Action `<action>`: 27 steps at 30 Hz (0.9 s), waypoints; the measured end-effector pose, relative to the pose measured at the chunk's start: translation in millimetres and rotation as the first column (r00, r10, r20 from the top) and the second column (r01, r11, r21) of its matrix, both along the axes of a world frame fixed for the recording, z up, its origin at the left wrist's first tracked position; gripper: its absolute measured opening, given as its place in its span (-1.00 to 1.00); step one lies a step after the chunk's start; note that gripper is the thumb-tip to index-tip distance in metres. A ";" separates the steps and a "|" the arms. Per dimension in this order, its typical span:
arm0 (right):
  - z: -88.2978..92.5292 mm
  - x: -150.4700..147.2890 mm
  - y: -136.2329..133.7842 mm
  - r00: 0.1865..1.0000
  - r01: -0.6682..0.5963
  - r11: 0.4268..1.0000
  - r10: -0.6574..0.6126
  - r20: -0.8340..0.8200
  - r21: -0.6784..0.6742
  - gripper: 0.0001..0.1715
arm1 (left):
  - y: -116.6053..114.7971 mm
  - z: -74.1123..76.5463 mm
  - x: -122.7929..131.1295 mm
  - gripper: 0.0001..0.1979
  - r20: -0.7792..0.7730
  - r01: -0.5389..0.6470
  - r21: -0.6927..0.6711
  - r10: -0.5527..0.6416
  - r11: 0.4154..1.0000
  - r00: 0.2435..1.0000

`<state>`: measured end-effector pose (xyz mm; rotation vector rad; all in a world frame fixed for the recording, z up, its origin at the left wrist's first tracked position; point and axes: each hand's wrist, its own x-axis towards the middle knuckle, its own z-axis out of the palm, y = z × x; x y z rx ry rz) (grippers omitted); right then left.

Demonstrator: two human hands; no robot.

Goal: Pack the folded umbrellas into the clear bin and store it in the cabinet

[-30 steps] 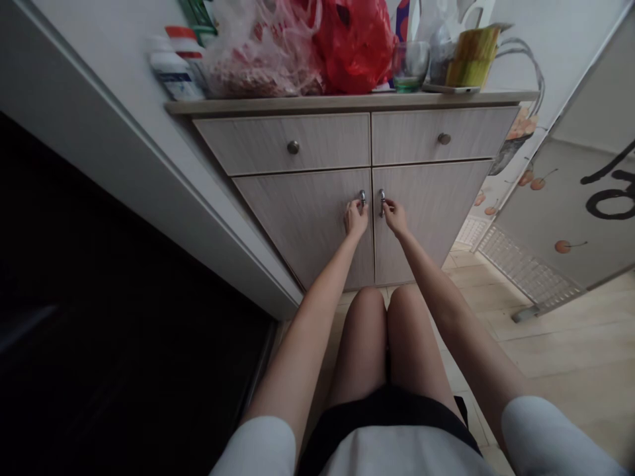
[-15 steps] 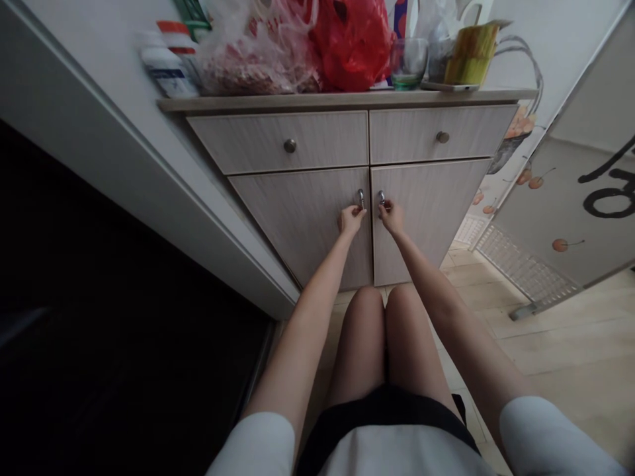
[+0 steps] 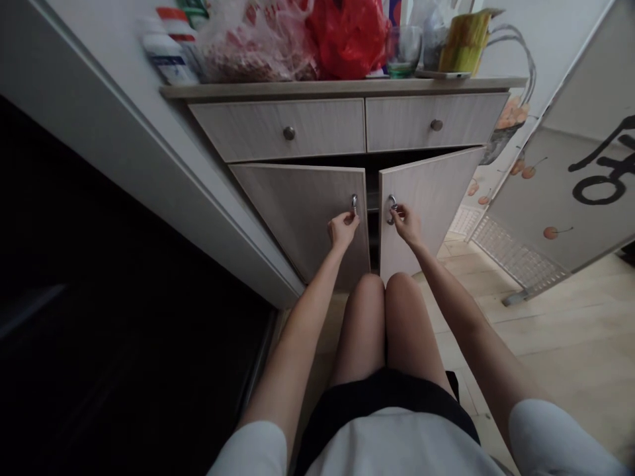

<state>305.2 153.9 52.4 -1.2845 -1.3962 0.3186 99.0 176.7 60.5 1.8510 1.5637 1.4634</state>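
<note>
A pale wood-grain cabinet has its left door (image 3: 307, 211) and right door (image 3: 431, 205) both partly ajar, with a dark gap between them. My left hand (image 3: 343, 229) pinches the metal handle (image 3: 354, 201) of the left door. On the other door's metal handle (image 3: 392, 200), my right hand (image 3: 407, 223) has its fingers closed. The inside of the cabinet is mostly hidden; a shelf edge shows faintly in the gap. Above the doors are two closed drawers with round knobs.
On the cabinet top (image 3: 342, 86) stand white bottles (image 3: 169, 59), a clear plastic bag (image 3: 253, 49), a red bag (image 3: 347, 39), a glass (image 3: 404, 53) and a yellow packet (image 3: 464, 43). My knees are close below the doors. A panel (image 3: 560, 172) stands at the right.
Both cabinet doors have swung outward from closed, opening a dark gap. My hands have moved apart with the handles, the right one farther out.
</note>
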 end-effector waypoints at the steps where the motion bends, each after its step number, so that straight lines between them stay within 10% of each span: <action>1: -0.2 3.9 -10.5 1.000 0.003 1.000 -0.003 0.004 0.017 -0.50 | -8.2 -2.0 -4.9 -0.84 0.007 -0.001 0.017 0.001 1.000 1.000; 18: -0.8 90.4 -152.7 0.967 0.201 0.976 -0.212 0.140 0.085 -0.57 | -138.8 -14.1 -116.2 -0.84 0.056 -0.219 0.212 0.212 0.952 0.976; 27: -10.2 163.7 -211.6 0.855 0.498 0.867 -0.497 0.146 0.036 -0.59 | -177.9 -10.3 -200.5 -0.83 0.170 -0.505 0.184 0.479 0.843 0.861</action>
